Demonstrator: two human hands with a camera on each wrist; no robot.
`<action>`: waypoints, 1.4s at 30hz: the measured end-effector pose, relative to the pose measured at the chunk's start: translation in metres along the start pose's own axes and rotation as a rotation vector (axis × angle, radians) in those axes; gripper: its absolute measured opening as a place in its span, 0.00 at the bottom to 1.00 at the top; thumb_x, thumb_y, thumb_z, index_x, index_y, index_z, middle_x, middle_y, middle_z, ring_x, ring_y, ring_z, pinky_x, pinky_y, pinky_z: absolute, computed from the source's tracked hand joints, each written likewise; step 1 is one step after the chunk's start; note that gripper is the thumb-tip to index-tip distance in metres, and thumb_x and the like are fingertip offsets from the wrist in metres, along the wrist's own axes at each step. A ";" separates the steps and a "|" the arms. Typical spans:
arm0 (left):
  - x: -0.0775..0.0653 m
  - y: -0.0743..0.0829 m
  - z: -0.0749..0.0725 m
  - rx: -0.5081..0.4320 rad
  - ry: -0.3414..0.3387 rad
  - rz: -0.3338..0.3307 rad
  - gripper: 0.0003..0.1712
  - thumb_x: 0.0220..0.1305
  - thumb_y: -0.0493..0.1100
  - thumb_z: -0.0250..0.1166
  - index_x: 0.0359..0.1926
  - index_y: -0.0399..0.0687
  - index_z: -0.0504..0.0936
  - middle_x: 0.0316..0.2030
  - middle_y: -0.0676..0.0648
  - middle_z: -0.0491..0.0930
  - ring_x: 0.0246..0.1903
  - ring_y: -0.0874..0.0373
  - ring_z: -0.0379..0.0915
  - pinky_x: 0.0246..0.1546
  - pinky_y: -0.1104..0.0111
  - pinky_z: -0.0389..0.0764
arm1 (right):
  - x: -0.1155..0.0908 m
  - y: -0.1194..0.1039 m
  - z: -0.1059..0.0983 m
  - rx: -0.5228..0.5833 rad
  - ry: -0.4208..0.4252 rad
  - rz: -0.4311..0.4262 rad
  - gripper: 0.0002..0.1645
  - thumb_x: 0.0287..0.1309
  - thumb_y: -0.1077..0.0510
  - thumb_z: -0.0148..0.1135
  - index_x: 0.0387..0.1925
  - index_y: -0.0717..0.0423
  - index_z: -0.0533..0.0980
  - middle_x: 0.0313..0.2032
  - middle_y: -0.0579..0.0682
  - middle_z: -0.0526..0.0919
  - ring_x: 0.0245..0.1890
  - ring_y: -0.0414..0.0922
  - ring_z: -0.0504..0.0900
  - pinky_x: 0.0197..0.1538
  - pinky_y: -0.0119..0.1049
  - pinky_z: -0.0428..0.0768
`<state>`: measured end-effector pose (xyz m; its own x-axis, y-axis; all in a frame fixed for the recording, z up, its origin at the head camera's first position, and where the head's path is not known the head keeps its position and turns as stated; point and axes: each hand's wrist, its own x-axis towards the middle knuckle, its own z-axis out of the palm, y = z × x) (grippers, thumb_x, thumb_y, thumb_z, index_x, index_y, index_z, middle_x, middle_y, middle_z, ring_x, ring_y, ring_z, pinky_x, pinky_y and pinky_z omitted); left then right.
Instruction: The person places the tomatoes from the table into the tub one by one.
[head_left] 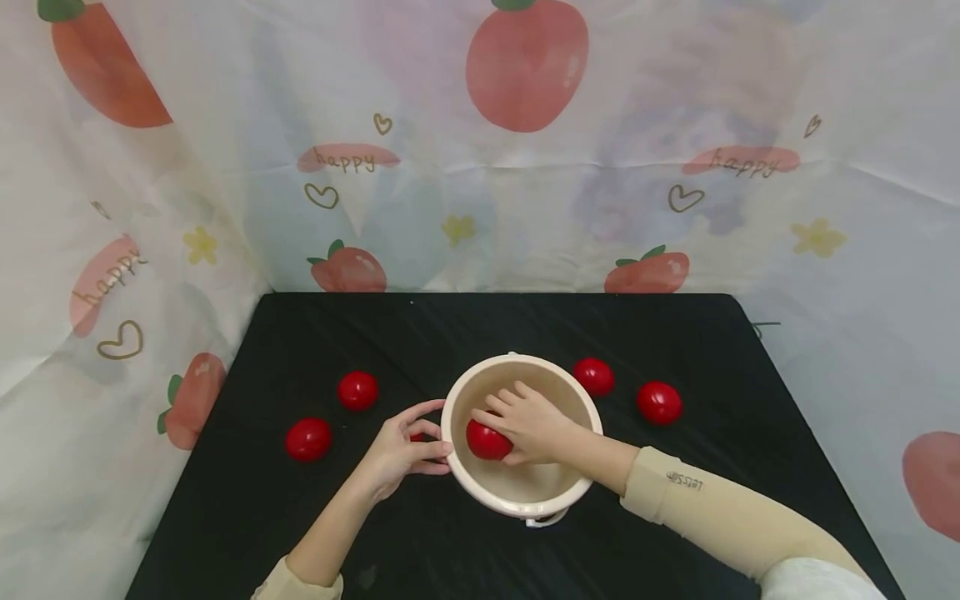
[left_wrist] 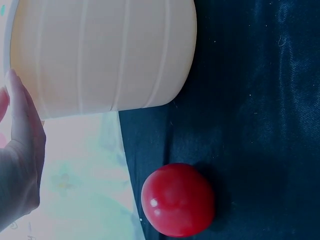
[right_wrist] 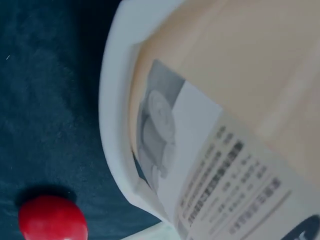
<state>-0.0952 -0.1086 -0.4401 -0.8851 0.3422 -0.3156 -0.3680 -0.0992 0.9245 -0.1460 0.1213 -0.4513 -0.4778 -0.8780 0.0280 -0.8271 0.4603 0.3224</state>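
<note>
**Red ball being gripped inside bucket**

A printed curtain [head_left: 60, 433] is hanging at the left and behind a black table [head_left: 420, 325], repeating "happy" among fruit and hearts. Two balls [head_left: 308, 439] are lying on the table's left side, near each other but apart. Next, a person's left hand [head_left: 397, 454] is touching the rim of the cream bucket [head_left: 517, 508] with extended fingers, grasping nothing; something red, mostly hidden, is showing between them. Inside the bucket, the right hand [head_left: 536, 429] is grasping the red ball [head_left: 484, 442] near the left wall, its fingers curving over the top. A handle [head_left: 549, 522] is hanging on the bucket's near side, and the right-wrist view is showing a printed label [right_wrist: 220, 170]. Farther right, two more balls [head_left: 659, 402] are resting on the table, one just beside the bucket, while a pale sleeve [head_left: 727, 512] is covering the right forearm.
</note>
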 end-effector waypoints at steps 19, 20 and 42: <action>-0.001 0.000 0.000 -0.009 -0.014 0.013 0.38 0.52 0.31 0.67 0.63 0.39 0.61 0.33 0.44 0.77 0.30 0.51 0.81 0.33 0.58 0.81 | 0.010 -0.010 0.010 -0.192 -0.439 0.033 0.45 0.42 0.27 0.57 0.62 0.33 0.59 0.45 0.44 0.70 0.43 0.41 0.69 0.43 0.33 0.67; -0.001 0.000 0.000 -0.008 -0.015 0.014 0.38 0.52 0.31 0.67 0.63 0.39 0.61 0.33 0.44 0.77 0.29 0.51 0.81 0.33 0.57 0.81 | 0.010 -0.011 0.010 -0.200 -0.459 0.035 0.44 0.43 0.27 0.57 0.62 0.32 0.58 0.45 0.44 0.70 0.43 0.41 0.68 0.43 0.33 0.67; -0.001 -0.003 0.000 -0.009 -0.013 0.021 0.38 0.51 0.32 0.67 0.63 0.39 0.62 0.32 0.45 0.77 0.29 0.51 0.81 0.33 0.57 0.81 | -0.007 0.005 -0.024 0.027 0.096 0.032 0.40 0.35 0.43 0.73 0.54 0.43 0.69 0.44 0.50 0.73 0.43 0.47 0.71 0.47 0.40 0.71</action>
<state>-0.0930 -0.1088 -0.4422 -0.8886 0.3525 -0.2934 -0.3521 -0.1144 0.9289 -0.1393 0.1266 -0.4273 -0.4749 -0.8706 0.1286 -0.8201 0.4908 0.2944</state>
